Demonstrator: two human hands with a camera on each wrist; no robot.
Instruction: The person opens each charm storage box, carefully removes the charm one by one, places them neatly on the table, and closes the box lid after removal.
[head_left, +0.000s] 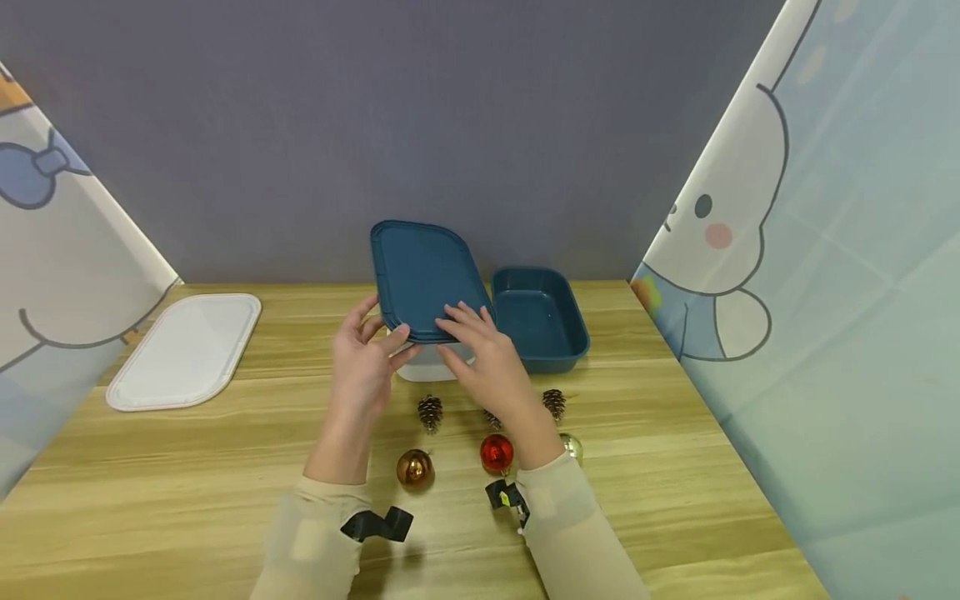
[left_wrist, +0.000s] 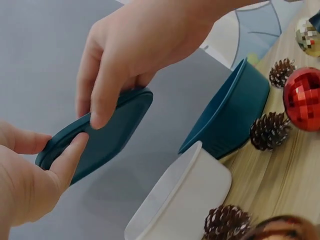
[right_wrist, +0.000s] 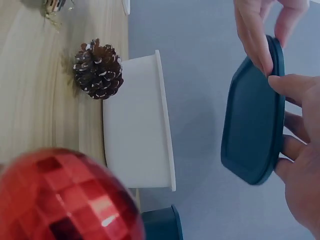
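A dark blue rectangular lid (head_left: pixel 423 271) is held up, tilted, over the white box (head_left: pixel 422 367). My left hand (head_left: pixel 363 358) pinches its near left corner, thumb against one face and fingers against the other. At the near right part, my right hand (head_left: pixel 491 358) grips the edge, with its fingers spread on the upper face and the thumb at the rim. In the left wrist view, a gap shows between the lid (left_wrist: pixel 107 145) and the open white box (left_wrist: pixel 187 195). The lid hides most of the box's inside from the head view.
Right of the white box stands an open dark blue box (head_left: pixel 555 365). A white lid (head_left: pixel 186 350) lies at the left. Nearer me are pine cones, one (head_left: pixel 430 412) by the white box, plus a brown ball (head_left: pixel 415 469), a red ball (head_left: pixel 496 454) and a pale gold ball (head_left: pixel 573 447).
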